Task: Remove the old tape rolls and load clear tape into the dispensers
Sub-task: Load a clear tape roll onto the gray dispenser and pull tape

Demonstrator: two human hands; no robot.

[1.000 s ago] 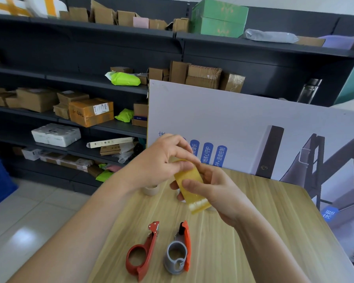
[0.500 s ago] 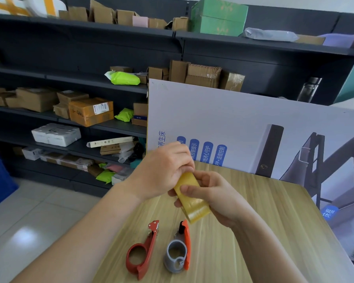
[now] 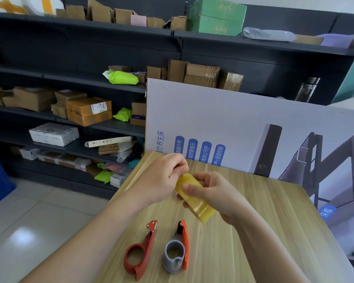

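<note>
Tape roll (image 3: 194, 199), yellowish and seen edge-on, is held in the air over the table (image 3: 274, 221) between both hands.

Right hand (image 3: 217, 193): fingers wrapped behind the roll, thumb pressed across its outer face. This hand carries it.
Left hand (image 3: 161, 178): fingers curled onto the roll's upper end, tips pinching at its edge. I cannot tell whether they have the tape's free end.

Orientation: the visible band slants from upper left, at my left fingers, down to lower right, past my right palm. The lower end sticks out free.

Both dispensers lie flat on the table, nearer to me than the roll and apart from it. The red dispenser (image 3: 140, 252) is on the left with its ring bare. The grey dispenser (image 3: 177, 252), with its orange handle, is just right of it, almost under the roll's free end.

Judgement: the grey hub is the closer target and my right hand is nearer to it. The roll's hole must turn to face down onto that hub.
</note>
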